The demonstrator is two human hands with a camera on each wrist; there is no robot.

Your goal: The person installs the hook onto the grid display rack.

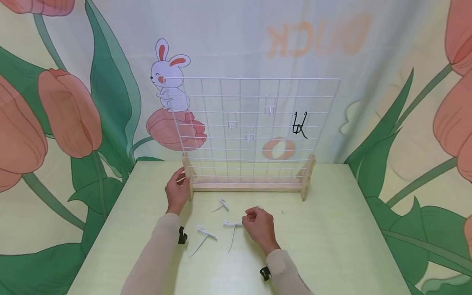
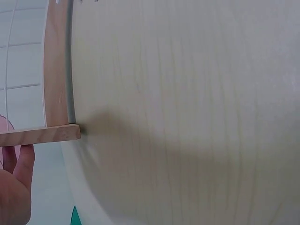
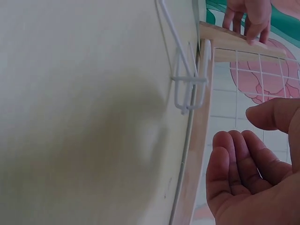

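Head view: left hand [image 1: 177, 192] has its fingertips against the outside of the rack's wooden leg [image 2: 47, 135], not wrapped round it, while the right hand [image 1: 259, 227] holds nothing, loosely curled with a gap at the thumb, near 3 loose white hooks [image 1: 206, 233] on the pale yellow wood-grain table [image 1: 332, 237]. Wire grid [image 1: 240, 96] carries 3 hung white hooks [image 1: 270, 110] plus 1 black hook [image 1: 297, 128], with a tulip-and-bunny backdrop [image 1: 221, 37] behind.
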